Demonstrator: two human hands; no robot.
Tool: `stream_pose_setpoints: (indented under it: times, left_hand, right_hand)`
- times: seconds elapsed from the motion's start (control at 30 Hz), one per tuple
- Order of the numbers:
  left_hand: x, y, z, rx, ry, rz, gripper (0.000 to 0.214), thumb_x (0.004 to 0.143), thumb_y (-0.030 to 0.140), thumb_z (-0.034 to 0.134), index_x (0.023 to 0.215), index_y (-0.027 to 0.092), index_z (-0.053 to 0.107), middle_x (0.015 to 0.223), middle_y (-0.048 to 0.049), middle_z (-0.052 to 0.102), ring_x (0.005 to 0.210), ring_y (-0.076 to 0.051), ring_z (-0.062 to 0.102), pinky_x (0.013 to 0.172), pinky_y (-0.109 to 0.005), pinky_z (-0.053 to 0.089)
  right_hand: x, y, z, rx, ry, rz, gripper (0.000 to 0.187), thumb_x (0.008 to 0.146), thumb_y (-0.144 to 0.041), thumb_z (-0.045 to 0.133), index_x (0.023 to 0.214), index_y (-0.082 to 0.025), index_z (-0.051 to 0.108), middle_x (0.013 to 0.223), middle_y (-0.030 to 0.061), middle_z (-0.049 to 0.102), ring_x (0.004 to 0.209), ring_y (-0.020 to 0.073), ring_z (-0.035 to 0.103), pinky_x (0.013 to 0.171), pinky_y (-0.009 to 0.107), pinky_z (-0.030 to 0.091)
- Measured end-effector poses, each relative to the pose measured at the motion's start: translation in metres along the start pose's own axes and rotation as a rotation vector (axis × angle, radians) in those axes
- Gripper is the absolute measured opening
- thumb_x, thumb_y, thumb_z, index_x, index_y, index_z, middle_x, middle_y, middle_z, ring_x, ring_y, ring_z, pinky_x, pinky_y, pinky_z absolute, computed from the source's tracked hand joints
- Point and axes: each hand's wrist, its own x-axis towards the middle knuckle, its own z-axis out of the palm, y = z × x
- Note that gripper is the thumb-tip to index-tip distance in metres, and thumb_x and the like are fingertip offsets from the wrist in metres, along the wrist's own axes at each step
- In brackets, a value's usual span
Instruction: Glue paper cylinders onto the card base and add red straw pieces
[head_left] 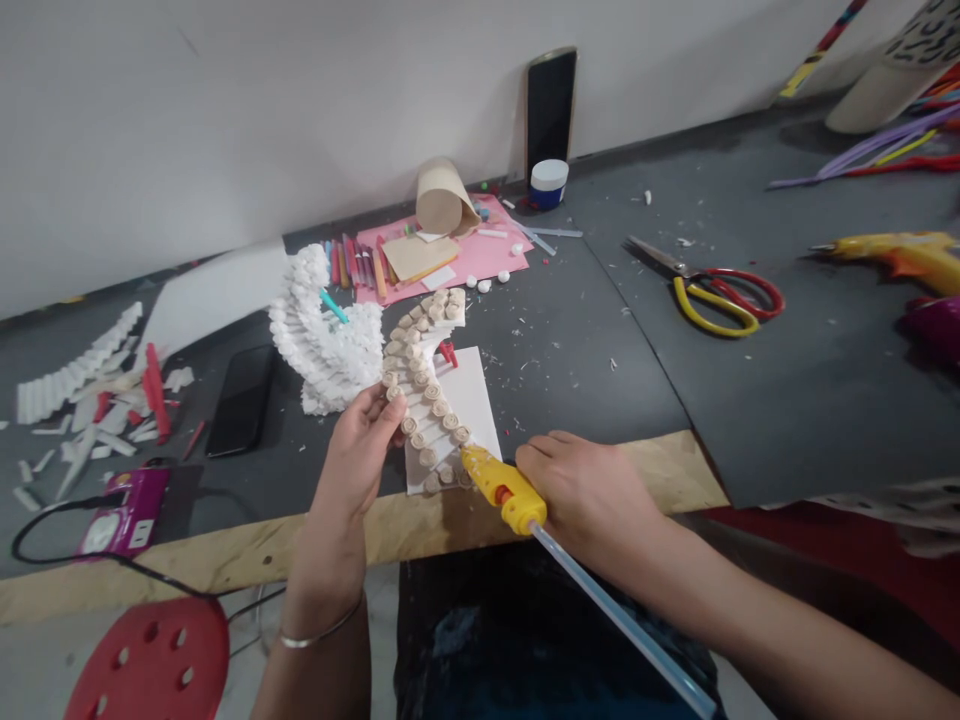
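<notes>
My left hand (360, 450) grips the edge of a curved paper-craft piece (420, 385), made of white strips topped with rows of cream rolled paper coils. The piece rests on a white card sheet (469, 400). My right hand (577, 490) is closed around a yellow hot glue gun (501, 490), with a long clear glue stick (622, 620) running out of its back. The gun's nozzle points at the lower end of the piece, close to the coils. Just beyond my left hand stands a white ruffled paper form (322, 340).
The dark work surface has a plywood front edge (262, 550). On it are yellow-red scissors (720, 295), a second glue gun (892, 255), a black phone (244, 400), white paper strips (75, 385) and pink paper (442, 250) with markers. A red stool (150, 660) stands lower left.
</notes>
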Motion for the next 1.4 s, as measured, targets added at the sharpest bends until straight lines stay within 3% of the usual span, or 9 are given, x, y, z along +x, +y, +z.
stream_pose_setpoints:
  times: [0.27, 0.57, 0.9, 1.1, 1.4]
  left_hand:
    - [0.001, -0.001, -0.001, 0.007, -0.015, 0.0, 0.048, 0.073, 0.049, 0.08, 0.109, 0.018, 0.068, 0.082, -0.0012, 0.063, 0.065, -0.01, 0.054, 0.057, -0.021, 0.043]
    - [0.001, -0.003, -0.001, 0.008, -0.008, -0.008, 0.045, 0.076, 0.047, 0.078, 0.11, 0.019, 0.068, 0.086, -0.0011, 0.064, 0.067, -0.01, 0.054, 0.058, -0.02, 0.043]
    - [0.001, -0.002, -0.001, 0.006, -0.013, -0.005, 0.045, 0.075, 0.047, 0.078, 0.109, 0.02, 0.068, 0.086, -0.0021, 0.065, 0.067, -0.011, 0.055, 0.058, -0.021, 0.044]
    - [0.001, -0.004, -0.002, 0.01, -0.01, -0.01, 0.047, 0.074, 0.047, 0.079, 0.111, 0.019, 0.067, 0.083, -0.0012, 0.065, 0.067, -0.011, 0.056, 0.058, -0.021, 0.045]
    - [0.002, -0.009, -0.001, 0.008, -0.011, 0.009, 0.044, 0.076, 0.044, 0.078, 0.112, 0.02, 0.066, 0.085, -0.001, 0.066, 0.067, -0.011, 0.056, 0.059, -0.021, 0.045]
  right_hand:
    - [-0.003, -0.001, -0.004, 0.006, -0.021, -0.023, 0.004, 0.079, -0.012, 0.066, 0.081, -0.015, 0.067, 0.085, 0.0066, 0.071, 0.077, 0.0203, 0.06, 0.053, 0.031, 0.016]
    - [-0.001, -0.004, 0.006, 0.033, 0.105, -0.118, 0.002, 0.079, -0.014, 0.066, 0.081, -0.015, 0.064, 0.085, 0.0077, 0.07, 0.074, 0.0195, 0.058, 0.054, 0.031, 0.021]
    - [-0.002, -0.002, 0.005, 0.056, 0.088, -0.117, 0.006, 0.079, -0.015, 0.067, 0.076, -0.016, 0.062, 0.078, 0.0059, 0.069, 0.069, 0.0178, 0.056, 0.054, 0.031, 0.02]
    - [-0.012, 0.005, 0.002, 0.085, 0.078, -0.181, 0.003, 0.079, -0.013, 0.064, 0.079, -0.015, 0.062, 0.081, 0.0063, 0.066, 0.071, 0.0179, 0.054, 0.055, 0.031, 0.022]
    - [-0.02, 0.029, 0.004, 0.138, 0.197, -0.242, 0.011, 0.084, -0.015, 0.056, 0.074, -0.019, 0.052, 0.076, 0.0037, 0.06, 0.069, 0.0149, 0.053, 0.056, 0.029, 0.026]
